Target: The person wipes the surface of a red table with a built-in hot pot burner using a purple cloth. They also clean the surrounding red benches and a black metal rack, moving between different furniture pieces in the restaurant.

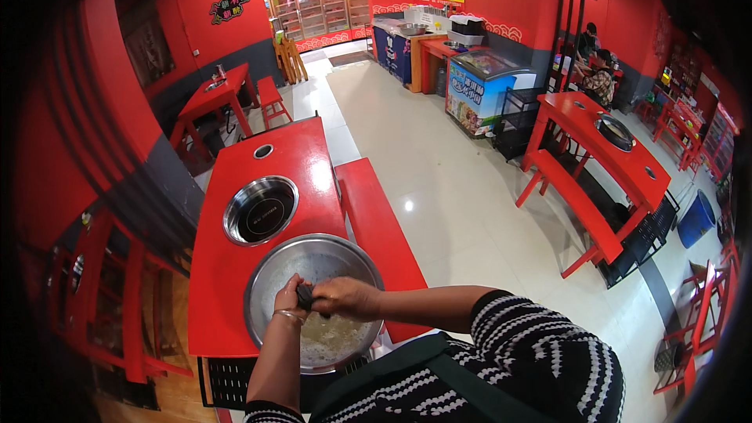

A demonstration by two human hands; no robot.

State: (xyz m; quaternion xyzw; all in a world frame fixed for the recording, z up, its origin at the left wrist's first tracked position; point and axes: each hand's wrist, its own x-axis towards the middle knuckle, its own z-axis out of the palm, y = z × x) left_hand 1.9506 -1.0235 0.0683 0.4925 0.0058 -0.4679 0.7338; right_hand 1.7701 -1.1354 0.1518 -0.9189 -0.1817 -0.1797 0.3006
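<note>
A large metal basin stands at the near end of a red table, with cloudy, foamy liquid in its lower part. Over the basin, my left hand and my right hand are both closed on a dark wet cloth, bunched between them. Its lower end hangs just under my right hand. Beyond the basin, a round steel-rimmed cooker well is set into the tabletop, and a smaller round opening lies farther up.
A red bench runs along the table's right side. Farther right stand another red table with a pot, its bench and a blue bin. A chest freezer is by the back wall. Two people are at a distant table.
</note>
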